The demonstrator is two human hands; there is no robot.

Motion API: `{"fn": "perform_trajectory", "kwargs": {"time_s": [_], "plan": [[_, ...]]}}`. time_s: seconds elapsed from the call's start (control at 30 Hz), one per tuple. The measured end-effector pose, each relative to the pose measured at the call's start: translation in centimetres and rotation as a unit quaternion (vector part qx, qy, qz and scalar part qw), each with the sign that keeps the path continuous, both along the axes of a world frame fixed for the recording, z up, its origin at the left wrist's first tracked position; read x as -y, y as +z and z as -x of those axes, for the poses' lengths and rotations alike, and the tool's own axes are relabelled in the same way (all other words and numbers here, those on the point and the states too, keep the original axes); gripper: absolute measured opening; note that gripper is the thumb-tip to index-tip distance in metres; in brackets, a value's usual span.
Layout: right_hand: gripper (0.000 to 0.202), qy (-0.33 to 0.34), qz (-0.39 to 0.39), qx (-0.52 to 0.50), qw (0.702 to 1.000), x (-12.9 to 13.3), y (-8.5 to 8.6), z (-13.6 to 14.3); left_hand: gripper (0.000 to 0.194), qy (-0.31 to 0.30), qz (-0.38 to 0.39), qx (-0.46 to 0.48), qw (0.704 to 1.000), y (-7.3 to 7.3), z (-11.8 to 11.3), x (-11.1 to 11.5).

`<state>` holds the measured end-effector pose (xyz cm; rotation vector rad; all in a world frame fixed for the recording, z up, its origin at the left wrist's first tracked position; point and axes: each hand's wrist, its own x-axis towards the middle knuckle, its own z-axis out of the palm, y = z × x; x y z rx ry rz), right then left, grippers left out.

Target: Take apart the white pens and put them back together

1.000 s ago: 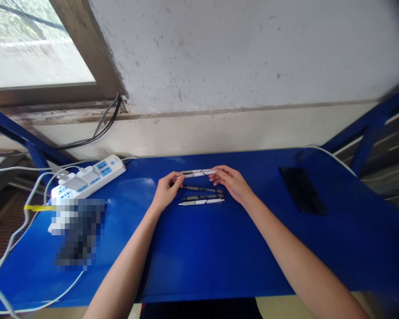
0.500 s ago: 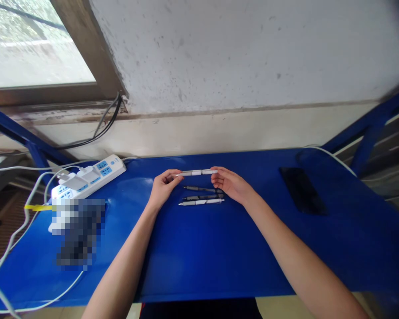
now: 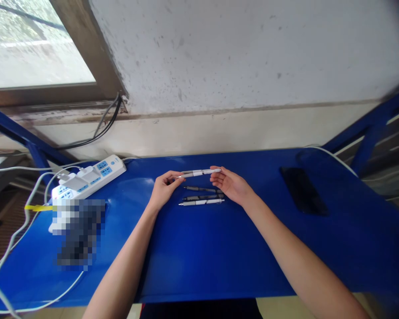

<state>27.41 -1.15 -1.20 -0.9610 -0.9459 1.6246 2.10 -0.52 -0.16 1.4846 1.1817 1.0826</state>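
Note:
A white and grey click pen [image 3: 201, 173] is held level above the blue table, its tip pointing left. My left hand [image 3: 164, 188] is closed, pinching the pen near its tip between thumb and fingers. At the other end, my right hand [image 3: 231, 184] has its bent fingers against the pen's white end. Just below, three more pens lie side by side on the table: a dark grey pen [image 3: 202, 189], a black and grey pen [image 3: 201, 197], and a white and grey pen [image 3: 202, 202] closest to me.
On the left, a white power strip [image 3: 89, 177] with plugs and cables rests on the blue table [image 3: 213, 257]. A blurred dark object [image 3: 81, 232] lies in front of it. To the right is a flat black object [image 3: 302, 190], like a phone. Behind the table stands a wall [image 3: 236, 130].
The held pen has shifted slightly to the right and its white end now shows in front of my right fingers. My right fingers have straightened a little. The three pens lie unmoved.

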Motion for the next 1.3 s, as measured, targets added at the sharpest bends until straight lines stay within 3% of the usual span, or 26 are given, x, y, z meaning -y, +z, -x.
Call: {"fn": "perform_trajectory", "kwargs": {"time_s": [0.27, 0.4, 0.47, 0.57, 0.63, 0.7, 1.03, 1.3], "plan": [[0.030, -0.016, -0.043, 0.012, 0.999, -0.2, -0.4, 0.0, 0.030, 0.005, -0.034, -0.055, 0.998, -0.1, -0.1, 0.0], [0.034, -0.052, -0.078, 0.122, 0.988, -0.2, -0.4, -0.2, 0.024, 0.022, -0.074, -0.125, 0.989, 0.0, -0.4, 0.2], [0.032, -0.089, -0.123, 0.246, 0.957, -0.1, -0.4, -0.3, 0.021, 0.025, -0.097, -0.149, 0.984, -0.1, -0.4, 0.2], [0.027, -0.122, -0.211, 0.411, 0.878, 0.1, -0.3, -0.2, 0.015, 0.026, -0.144, -0.175, 0.973, -0.4, -0.4, 0.1], [0.024, -0.121, -0.259, 0.472, 0.834, 0.2, -0.3, 0.0, 0.013, 0.028, -0.171, -0.205, 0.963, -0.5, -0.3, 0.0], [0.020, -0.111, -0.283, 0.502, 0.810, 0.2, -0.3, 0.1, 0.013, 0.029, -0.183, -0.239, 0.953, -0.7, -0.2, -0.1], [0.008, -0.130, -0.280, 0.568, 0.763, 0.4, -0.6, 0.2, 0.014, 0.058, -0.186, -0.290, 0.937, -1.3, -0.2, -0.2], [0.007, -0.151, -0.275, 0.519, 0.795, 0.3, -0.7, 0.2, 0.015, 0.066, -0.183, -0.266, 0.944, -1.2, -0.1, -0.1]]}}
